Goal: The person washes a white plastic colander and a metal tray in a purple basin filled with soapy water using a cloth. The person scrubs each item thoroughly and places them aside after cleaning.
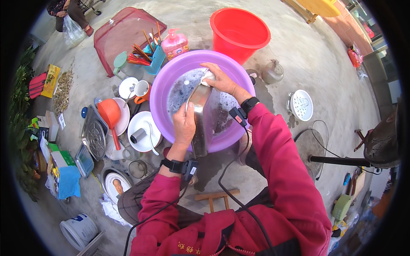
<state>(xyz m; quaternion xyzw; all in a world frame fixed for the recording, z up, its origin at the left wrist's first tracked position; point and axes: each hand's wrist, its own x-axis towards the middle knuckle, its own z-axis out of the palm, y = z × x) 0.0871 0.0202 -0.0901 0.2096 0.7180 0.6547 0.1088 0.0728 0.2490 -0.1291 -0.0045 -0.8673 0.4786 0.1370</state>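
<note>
A rectangular metal pan (201,110) is tilted on its side over a purple plastic basin (159,96) of sudsy water (182,86). My left hand (184,124) grips the pan's near left rim, thumb on the metal. At the pan's far end, my right hand (221,80) presses a white cloth (209,76) against it. Part of the cloth is hidden under my fingers. Beyond the basin's rim stands a pink pump bottle (175,45), beside a blue basket (156,60) of chopsticks.
A red bucket (240,32) stands behind the basin. To the left lie white plates (144,118), an orange mug (142,91), a red ladle (109,113) and metal trays (95,136). A glass jar (273,73) and a pole stand (336,160) are at the right. Another person (75,12) sits at the upper left.
</note>
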